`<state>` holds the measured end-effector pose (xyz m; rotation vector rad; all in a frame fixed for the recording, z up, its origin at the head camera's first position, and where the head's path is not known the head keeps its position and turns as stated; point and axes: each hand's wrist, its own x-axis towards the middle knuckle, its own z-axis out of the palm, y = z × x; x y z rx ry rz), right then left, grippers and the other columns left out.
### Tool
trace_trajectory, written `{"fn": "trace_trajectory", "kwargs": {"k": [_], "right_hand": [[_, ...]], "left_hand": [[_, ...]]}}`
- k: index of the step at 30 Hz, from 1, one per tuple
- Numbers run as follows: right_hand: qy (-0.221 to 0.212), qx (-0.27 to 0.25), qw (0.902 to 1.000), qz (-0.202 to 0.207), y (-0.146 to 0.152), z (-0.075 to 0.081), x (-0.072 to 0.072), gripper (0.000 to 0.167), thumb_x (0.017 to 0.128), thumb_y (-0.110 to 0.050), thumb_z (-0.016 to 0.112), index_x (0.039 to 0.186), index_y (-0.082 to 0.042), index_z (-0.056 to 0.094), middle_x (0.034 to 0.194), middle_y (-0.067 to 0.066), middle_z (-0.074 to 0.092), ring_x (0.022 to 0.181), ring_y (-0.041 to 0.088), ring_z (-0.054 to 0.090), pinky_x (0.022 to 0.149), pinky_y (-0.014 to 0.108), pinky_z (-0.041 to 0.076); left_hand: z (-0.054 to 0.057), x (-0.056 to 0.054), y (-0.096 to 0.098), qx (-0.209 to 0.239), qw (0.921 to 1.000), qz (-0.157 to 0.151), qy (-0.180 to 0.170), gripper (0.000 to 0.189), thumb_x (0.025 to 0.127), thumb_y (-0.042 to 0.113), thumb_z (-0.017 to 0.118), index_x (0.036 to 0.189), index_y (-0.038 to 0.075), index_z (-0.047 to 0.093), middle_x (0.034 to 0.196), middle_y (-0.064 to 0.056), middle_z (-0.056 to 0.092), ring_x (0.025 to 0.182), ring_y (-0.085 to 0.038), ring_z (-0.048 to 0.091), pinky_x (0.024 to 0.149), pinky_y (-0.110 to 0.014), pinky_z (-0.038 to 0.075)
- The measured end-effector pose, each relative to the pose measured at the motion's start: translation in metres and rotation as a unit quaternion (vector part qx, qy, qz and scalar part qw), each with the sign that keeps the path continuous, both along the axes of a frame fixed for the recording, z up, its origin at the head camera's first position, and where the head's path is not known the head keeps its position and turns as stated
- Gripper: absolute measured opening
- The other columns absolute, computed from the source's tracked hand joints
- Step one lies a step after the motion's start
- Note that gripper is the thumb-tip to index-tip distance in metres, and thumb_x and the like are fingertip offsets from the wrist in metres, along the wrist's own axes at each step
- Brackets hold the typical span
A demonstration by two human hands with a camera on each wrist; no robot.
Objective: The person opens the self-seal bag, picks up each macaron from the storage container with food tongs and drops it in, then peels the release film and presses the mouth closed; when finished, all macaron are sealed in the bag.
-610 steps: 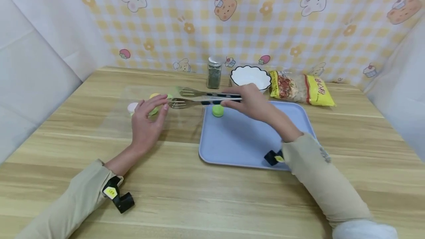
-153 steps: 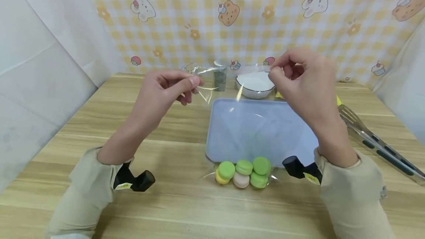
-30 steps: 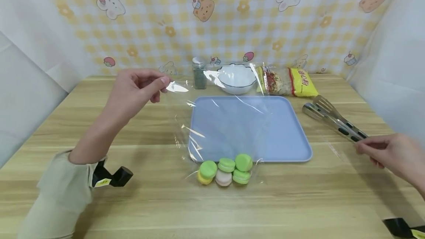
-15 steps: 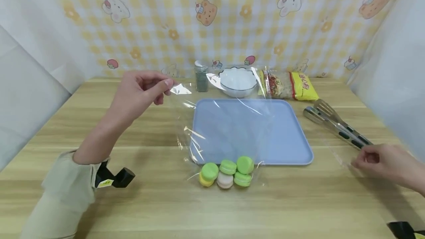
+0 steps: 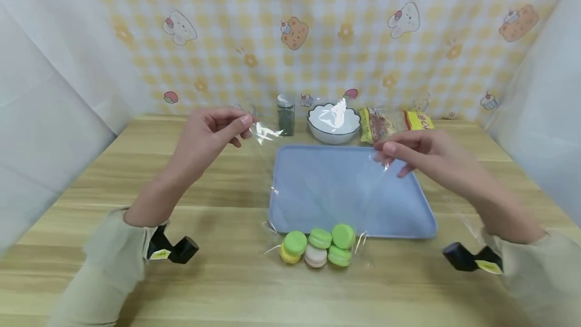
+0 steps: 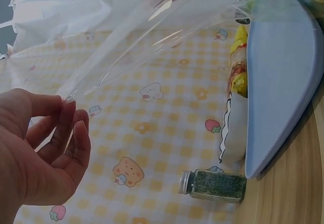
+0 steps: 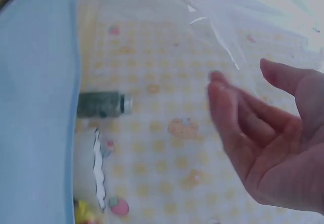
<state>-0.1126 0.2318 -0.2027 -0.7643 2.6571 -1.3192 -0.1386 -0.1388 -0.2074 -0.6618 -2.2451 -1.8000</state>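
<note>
My left hand [image 5: 213, 138] pinches the upper left corner of a clear plastic bag [image 5: 265, 132] between thumb and fingers. The bag hangs in front of the tray, its creases shining in the left wrist view. Several macarons [image 5: 317, 249], green, yellow and pale pink, are grouped at the bag's bottom near the tray's front edge. My right hand [image 5: 426, 158] is raised at the bag's right side. In the right wrist view its thumb and fingers stand apart with nothing between them; whether a fingertip touches the film is hard to tell.
Beneath and behind the bag lies a blue tray [image 5: 408, 216]. At the back stand a spice jar [image 5: 286, 117], a white scalloped bowl [image 5: 333, 135] and a yellow food packet [image 5: 417, 120]. A thin clear strip [image 5: 465, 221] lies on the wooden table [image 5: 218, 276] at right.
My right hand has moved up and left, from beside the tongs and the clear strip to the bag's right side. My left hand keeps its pinch. The tongs are now hidden behind the right arm.
</note>
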Motion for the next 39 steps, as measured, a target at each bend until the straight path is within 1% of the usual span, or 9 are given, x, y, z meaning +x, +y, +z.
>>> {"fn": "trace_trajectory", "kwargs": {"k": [3,8,12,17,19,22,27,34,39], "right_hand": [[0.01,-0.069,0.9976,-0.007,-0.01,0.001,-0.008,0.02,0.094,-0.013,0.055,0.104,0.0,0.068,0.087,0.007,0.069,0.071,0.019,0.061,0.055,0.027,0.051],[0.039,-0.124,0.9913,-0.019,-0.01,0.001,-0.012,0.013,0.091,-0.005,0.06,0.097,0.001,0.07,0.07,0.007,0.063,0.052,0.016,0.049,0.041,0.028,0.035],[0.045,-0.152,0.987,-0.023,-0.012,0.0,-0.013,0.013,0.088,-0.003,0.063,0.097,0.004,0.069,0.073,0.006,0.065,0.05,0.011,0.043,0.038,0.031,0.024],[0.062,-0.164,0.9845,-0.008,-0.015,-0.004,-0.016,0.013,0.088,0.001,0.061,0.098,0.003,0.069,0.084,0.005,0.069,0.052,0.009,0.041,0.04,0.023,0.03],[0.071,-0.161,0.9844,-0.003,-0.015,-0.007,-0.017,0.015,0.088,0.002,0.06,0.101,0.001,0.069,0.079,0.004,0.067,0.053,0.011,0.044,0.042,0.021,0.036],[0.079,-0.168,0.9825,0.018,-0.016,-0.012,-0.018,0.019,0.088,0.005,0.058,0.104,0.001,0.067,0.071,0.004,0.062,0.049,0.012,0.041,0.038,0.024,0.032],[0.08,-0.236,0.9661,0.067,-0.02,-0.014,-0.021,0.018,0.087,0.013,0.051,0.101,0.012,0.063,0.067,0.009,0.059,0.044,0.013,0.034,0.034,0.027,0.02],[0.117,-0.275,0.9531,0.048,-0.025,-0.013,-0.018,0.015,0.087,0.013,0.052,0.096,0.016,0.064,0.081,0.011,0.066,0.047,0.013,0.038,0.037,0.025,0.021],[0.043,-0.362,0.9247,0.11,-0.024,-0.016,-0.023,0.025,0.088,0.018,0.044,0.107,0.016,0.059,0.086,0.012,0.065,0.049,0.016,0.032,0.041,0.026,0.022]], "left_hand": [[-0.003,0.002,0.001,0.004,0.9999,-0.009,-0.009,0.023,0.09,0.014,0.063,0.099,-0.006,0.068,0.077,-0.007,0.069,0.071,-0.02,0.065,0.063,-0.029,0.052],[0.001,0.001,-0.001,0.017,0.9987,-0.041,-0.025,0.024,0.091,0.013,0.062,0.102,-0.007,0.067,0.079,-0.011,0.069,0.069,-0.025,0.068,0.063,-0.034,0.055],[0.005,0.002,-0.005,0.01,0.9976,-0.063,-0.028,0.021,0.091,0.011,0.061,0.101,-0.006,0.067,0.079,-0.013,0.069,0.069,-0.026,0.067,0.063,-0.036,0.055],[0.01,0.004,-0.01,-0.007,0.9944,-0.096,-0.045,0.021,0.092,0.011,0.058,0.104,-0.005,0.066,0.085,-0.015,0.069,0.074,-0.028,0.066,0.066,-0.037,0.054],[0.01,0.005,-0.012,-0.018,0.9937,-0.101,-0.045,0.021,0.093,0.01,0.058,0.105,-0.004,0.066,0.088,-0.014,0.069,0.077,-0.028,0.066,0.067,-0.038,0.054],[0.009,0.005,-0.015,-0.035,0.9941,-0.096,-0.035,0.02,0.092,0.01,0.06,0.106,-0.002,0.067,0.09,-0.012,0.07,0.083,-0.026,0.066,0.068,-0.039,0.054],[0.008,0.006,-0.018,-0.035,0.995,-0.092,-0.017,0.019,0.09,0.007,0.061,0.106,-0.002,0.067,0.089,-0.012,0.07,0.081,-0.027,0.067,0.068,-0.04,0.054],[0.009,0.006,-0.015,-0.028,0.9942,-0.102,-0.021,0.02,0.091,0.007,0.06,0.107,-0.002,0.066,0.084,-0.016,0.068,0.071,-0.032,0.067,0.062,-0.042,0.054],[0.008,0.008,-0.012,-0.017,0.9949,-0.098,0.013,0.017,0.089,0.001,0.059,0.103,-0.005,0.067,0.085,-0.015,0.069,0.074,-0.03,0.067,0.059,-0.041,0.054]]}}
